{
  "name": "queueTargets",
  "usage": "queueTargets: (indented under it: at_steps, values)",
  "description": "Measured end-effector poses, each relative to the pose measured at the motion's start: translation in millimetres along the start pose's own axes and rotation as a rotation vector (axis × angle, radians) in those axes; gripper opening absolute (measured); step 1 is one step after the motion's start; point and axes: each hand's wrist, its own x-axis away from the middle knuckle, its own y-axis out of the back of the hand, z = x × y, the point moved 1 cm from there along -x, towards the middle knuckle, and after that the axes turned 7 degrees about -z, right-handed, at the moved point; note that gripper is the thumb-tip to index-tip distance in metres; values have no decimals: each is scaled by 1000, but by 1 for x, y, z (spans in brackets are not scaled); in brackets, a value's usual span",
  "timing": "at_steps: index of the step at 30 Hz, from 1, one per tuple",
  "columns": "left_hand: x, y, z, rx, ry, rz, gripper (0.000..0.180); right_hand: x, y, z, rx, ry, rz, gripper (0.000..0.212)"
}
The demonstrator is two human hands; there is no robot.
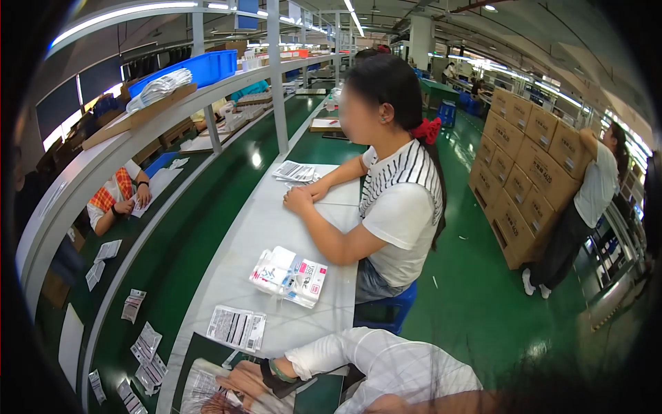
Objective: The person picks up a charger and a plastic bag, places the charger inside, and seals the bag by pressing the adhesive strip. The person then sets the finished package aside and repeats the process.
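Note:
At the lower edge, my right hand [243,381], with a black wristband and a white sleeve, bends over a pile of white printed plastic packets [198,381]. Its fingers are curled down among them; what they grip is hard to make out. My left hand [219,401] shows only in part below it, blurred and cut off by the frame's edge. The packets lie on a dark mat [200,348] on the bench. Just beyond sits a stack of printed packets [236,328], and farther off a larger bundle of white, pink and blue packs [288,276].
A co-worker [400,179] in a striped top sits beside the bench, hands together near more packets [295,172]. Left runs a green conveyor [234,176] with scattered packets. A shelf rail holds a blue bin [214,67]. Stacked cartons [527,169] stand right, a person behind them.

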Motion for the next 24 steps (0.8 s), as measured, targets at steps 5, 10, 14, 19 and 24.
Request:
queueTargets:
  at_steps: [5,10,14,19,24]
  values:
    - [33,26,15,4,7,-24,18,-21,-30,-10,6,-75,-106,62]
    - [35,56,-5,-95,146,63,20,-16,-18,-6,-62,-9,-68,51]
    - [24,64,-21,-240,183,138,28,-15,-4,11,-103,-141,90,37]
    - [35,63,-18,-523,155,139,30,-21,-13,22,-76,-80,44,21]
    - [23,56,-36,-766,210,161,21,-17,-13,26,-48,-4,47,15]
